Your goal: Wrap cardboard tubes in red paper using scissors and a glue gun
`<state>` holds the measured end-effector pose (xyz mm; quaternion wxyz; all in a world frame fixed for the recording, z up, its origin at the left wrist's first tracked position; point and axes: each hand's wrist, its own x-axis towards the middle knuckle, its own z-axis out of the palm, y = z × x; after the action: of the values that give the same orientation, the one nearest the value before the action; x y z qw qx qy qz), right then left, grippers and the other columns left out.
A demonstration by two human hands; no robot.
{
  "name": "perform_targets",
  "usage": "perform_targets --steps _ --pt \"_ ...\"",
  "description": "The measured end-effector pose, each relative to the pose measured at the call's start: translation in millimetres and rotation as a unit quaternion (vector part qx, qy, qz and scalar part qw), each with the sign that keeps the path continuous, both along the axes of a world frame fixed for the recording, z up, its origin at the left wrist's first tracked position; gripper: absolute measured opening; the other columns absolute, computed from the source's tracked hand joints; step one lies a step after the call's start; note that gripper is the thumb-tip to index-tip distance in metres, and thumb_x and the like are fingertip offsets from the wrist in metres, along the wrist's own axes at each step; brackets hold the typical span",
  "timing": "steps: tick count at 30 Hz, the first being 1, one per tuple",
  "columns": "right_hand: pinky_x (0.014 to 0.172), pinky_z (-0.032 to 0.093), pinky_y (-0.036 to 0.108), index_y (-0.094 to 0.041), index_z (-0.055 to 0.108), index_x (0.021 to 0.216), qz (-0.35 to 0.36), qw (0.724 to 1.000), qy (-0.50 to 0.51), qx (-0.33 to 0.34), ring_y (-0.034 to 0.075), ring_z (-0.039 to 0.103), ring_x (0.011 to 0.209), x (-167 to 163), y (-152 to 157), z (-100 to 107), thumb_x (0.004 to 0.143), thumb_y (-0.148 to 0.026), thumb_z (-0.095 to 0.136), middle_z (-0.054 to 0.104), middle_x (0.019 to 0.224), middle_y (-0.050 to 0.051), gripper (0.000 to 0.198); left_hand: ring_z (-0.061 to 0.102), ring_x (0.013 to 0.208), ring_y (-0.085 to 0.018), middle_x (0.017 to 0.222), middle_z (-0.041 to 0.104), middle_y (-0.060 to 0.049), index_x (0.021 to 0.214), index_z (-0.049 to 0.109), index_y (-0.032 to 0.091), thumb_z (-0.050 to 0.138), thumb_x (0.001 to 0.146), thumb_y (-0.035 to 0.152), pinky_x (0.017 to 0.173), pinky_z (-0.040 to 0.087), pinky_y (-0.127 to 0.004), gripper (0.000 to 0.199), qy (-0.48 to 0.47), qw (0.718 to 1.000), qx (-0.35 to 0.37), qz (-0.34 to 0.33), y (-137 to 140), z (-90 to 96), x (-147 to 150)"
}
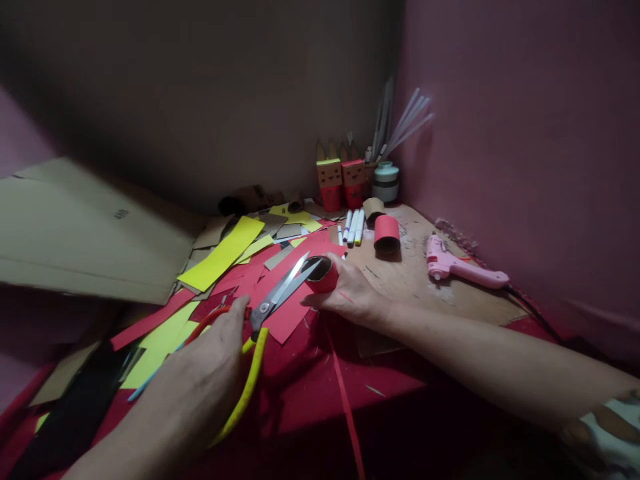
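My left hand (220,353) grips a pair of scissors (264,308) with one red and one yellow handle. Their blades are spread, and the tips reach the near rim of a short cardboard tube (321,280) wrapped in red paper. Around that tube my right hand (350,293) is closed, holding it with its dark opening facing the scissors. Whether the blades touch the tube's wall I cannot tell. Beneath both hands lie red paper sheets (285,320) on a dark red cloth, and a thin red paper strip (345,393) trails toward me.
Yellow paper (225,253) and cardboard scraps lie to the left, by a large cardboard box (90,233). Several markers (354,227), another red tube (387,233) and a pink glue gun (463,267) rest on a board. Behind stand two face-decorated figures (330,183) and a lidded jar (385,181).
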<state>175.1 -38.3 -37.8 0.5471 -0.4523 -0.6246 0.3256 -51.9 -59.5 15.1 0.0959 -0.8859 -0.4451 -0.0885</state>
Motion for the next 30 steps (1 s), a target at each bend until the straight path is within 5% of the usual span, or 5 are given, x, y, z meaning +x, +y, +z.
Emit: perform_targets --steps 3,7,18,24,30 --pt "0.074 0.048 0.032 -0.019 0.053 0.092 0.008 1.0 0.009 0.0 0.018 0.059 0.081 -1.2 0.7 -3.9 0.061 -0.025 0.075 0.063 0.089 0.001 0.039 0.068 0.082 -0.032 0.099 0.066 -0.028 0.129 0.043 -0.009 0.018 0.086 0.017 0.058 0.055 -0.038 0.056 0.087 0.994 0.02 -0.06 -4.4 -5.7 1.6" --pt "0.073 0.049 0.03 -0.019 0.051 0.095 0.019 0.999 0.022 0.026 0.016 0.061 0.079 -2.5 -0.9 -2.5 0.064 -0.018 0.068 0.064 0.089 0.002 0.035 0.068 0.072 -0.027 0.093 0.067 -0.025 0.126 0.047 -0.007 0.019 0.083 0.007 0.052 0.053 -0.033 0.053 0.122 0.992 0.019 -0.033 -10.0 -12.8 11.2" --pt "0.076 0.048 0.032 -0.02 0.051 0.095 -0.028 0.998 -0.045 0.027 0.018 0.061 0.084 1.2 -4.3 -5.4 0.065 -0.017 0.065 0.064 0.093 0.003 0.033 0.067 0.072 -0.027 0.086 0.063 -0.019 0.118 0.053 -0.001 0.017 0.084 0.006 0.066 0.053 -0.041 0.049 0.14 0.986 -0.076 0.039 -13.5 -2.1 31.4" --pt "0.077 0.047 0.032 -0.02 0.052 0.096 -0.04 0.997 -0.05 0.041 0.018 0.06 0.083 -0.4 -3.7 -7.8 0.067 -0.019 0.065 0.063 0.094 0.003 0.032 0.063 0.061 -0.019 0.078 0.063 -0.012 0.109 0.057 0.009 0.026 0.085 0.01 0.055 0.05 -0.028 0.039 0.105 0.993 -0.046 0.006 -11.9 -3.0 28.3" --pt "0.077 0.048 0.035 -0.021 0.053 0.095 -0.051 0.996 -0.06 0.037 0.019 0.06 0.084 -1.1 -3.1 -6.6 0.069 -0.028 0.067 0.062 0.093 0.004 0.031 0.063 0.052 -0.021 0.072 0.064 -0.014 0.108 0.058 0.004 0.025 0.078 0.005 0.048 0.049 -0.03 0.045 0.121 0.991 -0.05 -0.011 -11.9 -2.1 30.5"
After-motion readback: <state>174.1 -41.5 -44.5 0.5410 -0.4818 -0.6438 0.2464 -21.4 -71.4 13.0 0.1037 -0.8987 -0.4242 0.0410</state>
